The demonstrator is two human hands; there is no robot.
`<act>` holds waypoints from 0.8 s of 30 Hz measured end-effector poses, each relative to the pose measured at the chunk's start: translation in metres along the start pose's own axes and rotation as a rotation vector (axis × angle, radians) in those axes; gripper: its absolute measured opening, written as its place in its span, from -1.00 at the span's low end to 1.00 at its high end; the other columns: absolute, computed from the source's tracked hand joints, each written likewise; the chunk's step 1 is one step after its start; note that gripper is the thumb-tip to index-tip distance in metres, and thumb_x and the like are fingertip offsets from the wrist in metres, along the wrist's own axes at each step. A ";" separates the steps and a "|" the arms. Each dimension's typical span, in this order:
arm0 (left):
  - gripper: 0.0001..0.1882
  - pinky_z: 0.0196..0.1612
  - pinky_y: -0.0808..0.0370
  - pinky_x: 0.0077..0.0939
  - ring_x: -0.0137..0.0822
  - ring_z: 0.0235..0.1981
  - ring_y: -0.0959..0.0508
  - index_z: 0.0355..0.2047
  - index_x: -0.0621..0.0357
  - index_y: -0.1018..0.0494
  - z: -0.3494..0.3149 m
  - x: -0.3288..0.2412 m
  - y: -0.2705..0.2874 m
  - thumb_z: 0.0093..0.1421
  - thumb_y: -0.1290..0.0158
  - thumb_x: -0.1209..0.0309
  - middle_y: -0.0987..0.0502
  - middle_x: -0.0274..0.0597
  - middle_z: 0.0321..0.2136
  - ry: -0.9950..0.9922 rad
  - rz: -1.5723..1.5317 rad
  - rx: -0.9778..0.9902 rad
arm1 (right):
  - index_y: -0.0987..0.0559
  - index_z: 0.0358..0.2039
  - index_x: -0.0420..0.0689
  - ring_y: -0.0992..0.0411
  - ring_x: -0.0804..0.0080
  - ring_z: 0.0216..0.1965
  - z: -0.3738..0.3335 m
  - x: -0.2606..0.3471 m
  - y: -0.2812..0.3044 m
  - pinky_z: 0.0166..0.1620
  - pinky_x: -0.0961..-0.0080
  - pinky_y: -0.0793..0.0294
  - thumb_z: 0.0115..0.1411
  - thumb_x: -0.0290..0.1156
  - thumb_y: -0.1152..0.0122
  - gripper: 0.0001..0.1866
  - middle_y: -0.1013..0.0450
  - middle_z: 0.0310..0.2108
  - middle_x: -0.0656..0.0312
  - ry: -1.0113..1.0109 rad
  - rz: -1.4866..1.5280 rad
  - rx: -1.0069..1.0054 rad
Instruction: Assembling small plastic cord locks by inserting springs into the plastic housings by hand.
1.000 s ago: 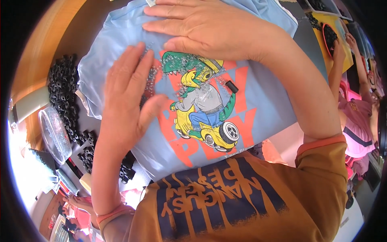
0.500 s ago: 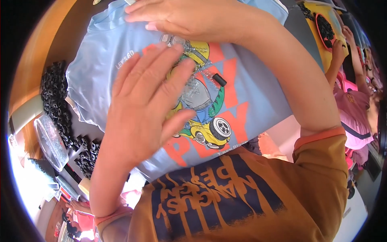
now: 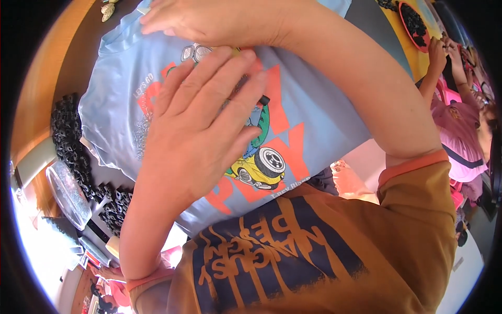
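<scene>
A light-blue T-shirt [image 3: 329, 104] lies spread in front of me, printed with orange letters and a cartoon on a yellow vehicle. My left hand [image 3: 201, 118] is open over the print, palm down, fingers extended and slightly apart. Beside its wrist edge, small shiny clear or silvery bits [image 3: 141, 128] are scattered on the cloth. A short black cylindrical piece [image 3: 264, 100] peeks out by its fingers, mostly covered. My right hand [image 3: 209, 23] reaches across the far part of the shirt near the collar, fingers stretched out; their undersides are hidden.
Many small black parts [image 3: 68, 131] are heaped left of the shirt, near a clear oval tray [image 3: 68, 193] of shiny bits. A red-rimmed dish [image 3: 414, 26] of black parts stands far right, where another person's hands [image 3: 444, 49] work.
My left hand has moved rightward across the print, now covering most of the black piece. Shiny bits now show to its left. The shirt appears slightly further left in view.
</scene>
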State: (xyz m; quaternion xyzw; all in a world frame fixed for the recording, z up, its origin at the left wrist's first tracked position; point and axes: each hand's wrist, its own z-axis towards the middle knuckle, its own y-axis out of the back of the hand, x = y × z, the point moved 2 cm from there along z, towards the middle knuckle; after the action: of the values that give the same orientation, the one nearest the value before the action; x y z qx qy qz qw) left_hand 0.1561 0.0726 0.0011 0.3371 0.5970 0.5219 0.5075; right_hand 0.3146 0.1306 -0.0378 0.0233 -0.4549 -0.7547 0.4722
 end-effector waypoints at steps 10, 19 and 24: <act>-0.59 0.18 -0.21 -0.16 -0.17 0.10 -0.40 -0.14 0.14 -0.51 -0.036 0.008 0.018 -0.09 -0.18 0.47 -0.49 -0.21 -0.07 0.106 0.174 -0.061 | -0.52 -0.44 -0.26 -0.42 0.00 -0.19 -0.002 -0.002 0.000 -0.07 0.20 -0.35 -0.01 -0.49 0.03 -0.83 -0.48 -0.35 -0.06 0.029 -0.022 -0.037; -0.41 0.27 -0.05 -0.06 -0.10 0.19 -0.31 0.02 0.12 -0.43 -0.041 -0.038 -0.008 0.01 -0.14 0.10 -0.39 -0.12 0.09 -0.056 -0.059 0.095 | -0.53 -0.44 -0.26 -0.44 0.00 -0.22 0.002 0.000 -0.003 -0.11 0.18 -0.38 -0.02 -0.48 0.02 -0.81 -0.49 -0.36 -0.08 -0.024 -0.079 0.033; -0.26 0.30 0.13 -0.05 -0.14 0.28 -0.15 0.15 0.02 -0.32 -0.052 -0.025 -0.008 0.04 0.01 -0.13 -0.24 -0.20 0.22 0.103 0.147 0.208 | -0.54 -0.42 -0.25 -0.45 0.00 -0.23 0.000 0.000 -0.003 -0.11 0.18 -0.39 -0.02 -0.48 0.01 -0.81 -0.49 -0.35 -0.08 -0.069 -0.110 0.073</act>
State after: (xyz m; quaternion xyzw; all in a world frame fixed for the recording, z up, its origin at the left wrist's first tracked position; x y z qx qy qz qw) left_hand 0.1139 0.0323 -0.0038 0.4035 0.6467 0.5098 0.3989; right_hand 0.3123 0.1309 -0.0394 0.0395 -0.4963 -0.7626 0.4130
